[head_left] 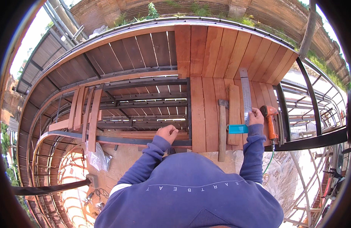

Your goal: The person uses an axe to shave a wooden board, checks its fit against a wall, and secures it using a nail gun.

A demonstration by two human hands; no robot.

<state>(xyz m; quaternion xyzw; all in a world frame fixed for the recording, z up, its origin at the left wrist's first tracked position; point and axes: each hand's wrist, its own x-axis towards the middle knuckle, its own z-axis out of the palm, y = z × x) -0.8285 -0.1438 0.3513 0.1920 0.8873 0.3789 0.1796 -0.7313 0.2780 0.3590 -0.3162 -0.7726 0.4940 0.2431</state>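
My right hand [255, 117] is closed on a try square with a long steel blade [246, 93] and a teal handle [237, 129]. The blade points away from me across reddish-brown planks [209, 114], its far end reaching the raised back boards. Left of the square lies a loose board [233, 108], and beside that a hammer [222, 129] with a wooden handle. Close to my right hand, on its right, rests an orange nail gun [271, 121] with a green hose. My left hand [167, 133] is curled by the dark frame's front edge; whatever its fingers may hold is hidden.
Left of the planks, the dark metal frame [145, 141] has open gaps. Several loose wood strips [92, 117] lie across it. A plastic bag [97, 157] is on the floor below. At the right, more bare metal framing [316, 95] curves away. A brick wall [206, 8] stands behind.
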